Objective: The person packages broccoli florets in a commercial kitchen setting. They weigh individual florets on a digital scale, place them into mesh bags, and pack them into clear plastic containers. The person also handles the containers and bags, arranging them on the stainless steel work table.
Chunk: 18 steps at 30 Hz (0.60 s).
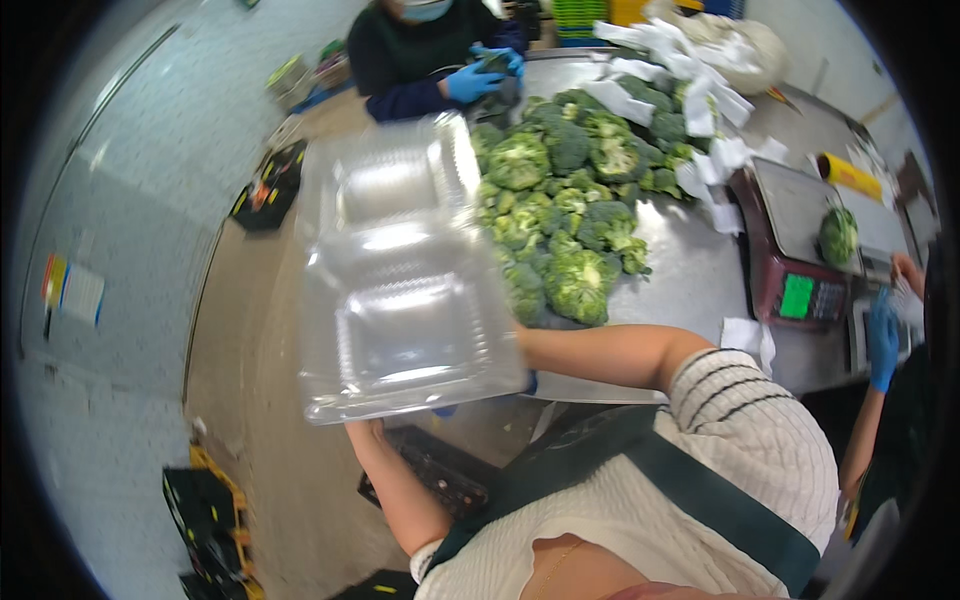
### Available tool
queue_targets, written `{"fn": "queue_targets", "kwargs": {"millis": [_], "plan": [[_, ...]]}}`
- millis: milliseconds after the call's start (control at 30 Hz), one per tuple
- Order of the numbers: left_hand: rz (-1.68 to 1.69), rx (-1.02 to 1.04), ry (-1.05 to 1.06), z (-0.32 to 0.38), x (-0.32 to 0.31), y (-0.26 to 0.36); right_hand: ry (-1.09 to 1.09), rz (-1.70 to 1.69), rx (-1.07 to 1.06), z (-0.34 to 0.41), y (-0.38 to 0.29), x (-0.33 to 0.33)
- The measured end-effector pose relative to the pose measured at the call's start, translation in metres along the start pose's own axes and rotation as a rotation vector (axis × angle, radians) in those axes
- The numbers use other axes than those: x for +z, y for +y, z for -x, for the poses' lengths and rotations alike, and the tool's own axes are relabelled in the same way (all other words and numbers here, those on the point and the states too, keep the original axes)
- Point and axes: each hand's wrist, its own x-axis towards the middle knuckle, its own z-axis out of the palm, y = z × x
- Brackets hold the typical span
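Observation:
Above the table's left side hangs an open clear plastic clamshell container (412, 322), both halves spread and blurred; it looks like a stack of several. My left hand (366, 427) supports its lower edge, with only the wrist showing below. From the right, my right hand (523, 341) reaches behind the container's right edge. The fingers of both hands are hidden by the plastic. Right beside the container, a heap of broccoli heads (577, 202) lies on the steel table (667, 262).
Across the table, a co-worker's blue-gloved hands (476, 79) hold something dark green. At right stand a weighing scale (799, 247) with a wrapped green vegetable (838, 236) on it, and another person's gloved hand (883, 337). White paper strips (701, 97) litter the heap. Black crates (206, 517) sit on the floor.

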Motion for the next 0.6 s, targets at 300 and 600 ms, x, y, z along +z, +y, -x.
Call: {"fn": "queue_targets", "kwargs": {"millis": [300,600], "plan": [[0.344,-0.278,0.134,0.013,0.041,-0.038,0.376,0.428,-0.152,0.017,-0.001,-0.008],[0.697,0.384,0.075,0.057,-0.004,0.042,0.255,1.141,-0.547,0.176,-0.046,-0.105]]}}
